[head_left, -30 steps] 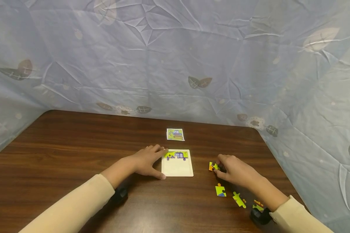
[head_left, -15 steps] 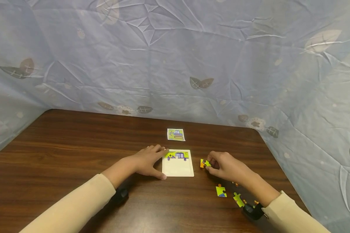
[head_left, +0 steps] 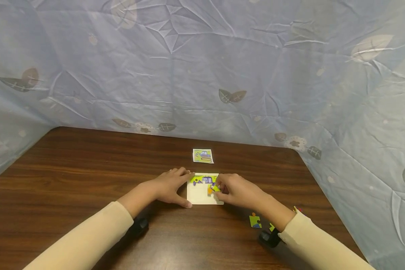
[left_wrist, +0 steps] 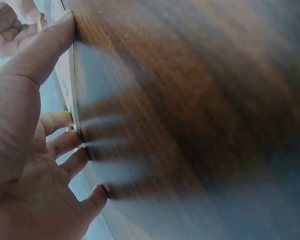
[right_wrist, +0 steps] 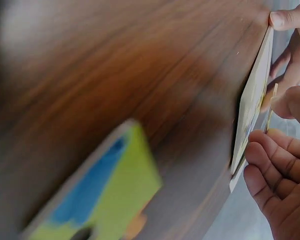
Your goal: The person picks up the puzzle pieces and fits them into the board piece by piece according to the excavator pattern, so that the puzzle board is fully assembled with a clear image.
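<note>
My right hand (head_left: 241, 192) pinches a jigsaw piece (head_left: 210, 190), green with orange, between thumb and fingers over the right part of a white puzzle board (head_left: 199, 198). In the right wrist view that piece (right_wrist: 270, 110) appears edge-on, tilted and apart from the board's surface. Several joined pieces (head_left: 202, 179) with a purple vehicle picture fill the board's far strip. My left hand (head_left: 172, 187) rests with spread fingers at the board's left edge, thumb at the near corner and index finger at the far one. The left wrist view shows its fingertips (left_wrist: 72, 162) touching down beside the board.
A small picture card (head_left: 203, 156) with a vehicle lies behind the board. To the right lie a loose green and blue piece (head_left: 255, 221) and another green piece (head_left: 272, 227), partly hidden by my right wrist. A patterned cloth (head_left: 202, 75) hangs around the brown table (head_left: 87, 168).
My right hand has lifted the jigsaw piece from the table at right and carried it left over the board. My left hand has stayed at the board's edge.
</note>
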The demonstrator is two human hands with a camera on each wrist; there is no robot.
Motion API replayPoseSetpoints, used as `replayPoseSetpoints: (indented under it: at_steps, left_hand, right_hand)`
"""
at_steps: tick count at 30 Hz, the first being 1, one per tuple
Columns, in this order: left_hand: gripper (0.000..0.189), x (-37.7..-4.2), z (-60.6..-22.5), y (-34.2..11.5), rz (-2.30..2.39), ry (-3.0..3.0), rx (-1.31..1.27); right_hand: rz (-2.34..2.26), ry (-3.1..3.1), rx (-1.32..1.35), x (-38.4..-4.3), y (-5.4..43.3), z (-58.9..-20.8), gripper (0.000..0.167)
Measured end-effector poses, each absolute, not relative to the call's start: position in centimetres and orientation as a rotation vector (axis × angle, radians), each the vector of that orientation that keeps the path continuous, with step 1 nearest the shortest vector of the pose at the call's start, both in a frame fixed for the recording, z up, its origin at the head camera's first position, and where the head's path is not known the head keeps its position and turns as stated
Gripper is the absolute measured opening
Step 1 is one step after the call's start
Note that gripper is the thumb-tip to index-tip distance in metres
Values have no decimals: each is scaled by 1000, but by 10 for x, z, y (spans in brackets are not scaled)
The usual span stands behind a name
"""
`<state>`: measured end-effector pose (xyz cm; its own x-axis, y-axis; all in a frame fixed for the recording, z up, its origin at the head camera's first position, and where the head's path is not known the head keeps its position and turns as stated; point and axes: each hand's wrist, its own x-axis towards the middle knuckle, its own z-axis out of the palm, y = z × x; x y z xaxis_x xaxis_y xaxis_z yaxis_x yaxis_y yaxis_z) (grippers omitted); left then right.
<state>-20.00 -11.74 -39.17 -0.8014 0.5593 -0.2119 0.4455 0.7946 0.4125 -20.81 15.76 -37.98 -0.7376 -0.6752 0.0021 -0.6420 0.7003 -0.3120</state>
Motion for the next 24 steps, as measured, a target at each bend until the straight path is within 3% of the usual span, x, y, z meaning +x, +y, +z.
replayPoseSetpoints:
  at_steps: [24]
  left_hand:
    - [104,-201,-395,-118,534,2666,779]
  right_hand:
    - [-362,2750,-1228,-215,110,-390,20]
